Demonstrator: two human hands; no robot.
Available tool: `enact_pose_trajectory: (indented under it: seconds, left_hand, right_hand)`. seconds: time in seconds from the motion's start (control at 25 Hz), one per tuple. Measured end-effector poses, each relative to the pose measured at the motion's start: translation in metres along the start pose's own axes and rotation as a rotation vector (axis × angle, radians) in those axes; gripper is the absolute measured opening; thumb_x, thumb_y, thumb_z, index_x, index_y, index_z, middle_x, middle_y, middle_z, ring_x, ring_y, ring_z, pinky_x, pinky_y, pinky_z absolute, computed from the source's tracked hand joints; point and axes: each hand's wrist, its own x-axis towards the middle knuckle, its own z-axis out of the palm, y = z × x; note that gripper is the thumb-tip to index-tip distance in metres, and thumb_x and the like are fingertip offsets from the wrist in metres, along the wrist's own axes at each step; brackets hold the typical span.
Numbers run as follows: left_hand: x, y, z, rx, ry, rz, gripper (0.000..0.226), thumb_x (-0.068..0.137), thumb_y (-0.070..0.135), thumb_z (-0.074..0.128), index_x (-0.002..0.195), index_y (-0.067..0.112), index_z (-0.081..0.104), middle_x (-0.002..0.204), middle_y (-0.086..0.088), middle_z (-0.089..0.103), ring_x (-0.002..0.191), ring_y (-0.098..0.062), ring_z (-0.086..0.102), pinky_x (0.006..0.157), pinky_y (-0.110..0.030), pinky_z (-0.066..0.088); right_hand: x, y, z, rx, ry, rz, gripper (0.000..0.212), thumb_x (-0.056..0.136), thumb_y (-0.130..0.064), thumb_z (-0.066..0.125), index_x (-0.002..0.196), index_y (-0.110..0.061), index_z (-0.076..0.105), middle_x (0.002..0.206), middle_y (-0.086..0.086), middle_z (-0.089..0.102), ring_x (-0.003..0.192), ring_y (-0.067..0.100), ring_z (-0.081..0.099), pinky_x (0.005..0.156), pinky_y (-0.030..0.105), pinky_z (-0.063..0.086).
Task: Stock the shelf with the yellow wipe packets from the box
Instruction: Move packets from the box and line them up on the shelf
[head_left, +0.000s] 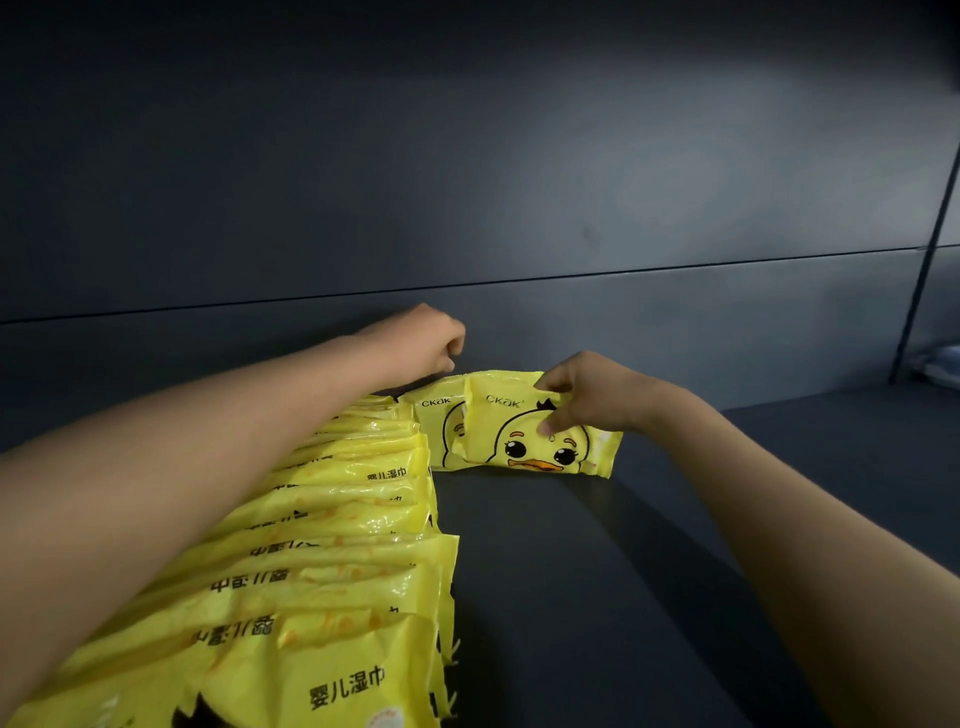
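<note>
Packet (519, 434) upright, pinched by right hand (587, 397); left hand (421, 340) curled behind (grip unclear)

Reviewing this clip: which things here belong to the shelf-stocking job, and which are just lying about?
Job:
shelf; row of yellow wipe packets; duck-face packet, pinched by the right hand; second packet behind it; left hand, just above it.

Lying about:
pale blurred item at far right, past the divider post. No box in view.
</note>
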Motion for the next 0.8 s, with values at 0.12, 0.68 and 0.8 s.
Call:
enact_pose_trajectory:
  seconds: [0.12,0.68,0.8]
  left_hand:
    - [-0.015,-0.002,-0.008,0.014,-0.034,-0.021,0.018,0.089,0.017,0.058,0.105,0.010,0.061,0.106,-0.004,0.064,0.098,-0.021,0.058,0.084,-0.032,0.046]
    - [-0.052,-0.022,-0.008,0.056,-0.104,-0.073,0.014,0.091,0.025,0.054,0.098,0.016,0.061,0.098,0.000,0.066,0.090,-0.018,0.059,0.084,-0.037,0.050]
    - [-0.059,-0.016,-0.015,0.028,-0.066,-0.102,0.014,0.090,0.026,0.053,0.096,0.017,0.061,0.099,-0.001,0.066,0.090,-0.020,0.059,0.082,-0.036,0.050]
  right_hand:
    - [0.028,-0.012,0.025,-0.243,0.052,-0.055,0.055,0.082,-0.022,0.070,0.133,-0.014,0.051,0.129,0.002,0.055,0.120,0.022,0.046,0.096,0.031,0.038]
    - [0.037,-0.014,0.074,-0.568,0.341,-0.155,0.078,0.084,-0.038,0.067,0.145,-0.019,0.024,0.145,0.006,0.030,0.134,0.025,0.028,0.114,0.034,0.019]
    - [0.032,-0.019,0.074,-0.604,0.328,-0.128,0.083,0.082,-0.038,0.068,0.147,-0.017,0.020,0.145,0.008,0.030,0.135,0.026,0.028,0.116,0.036,0.015]
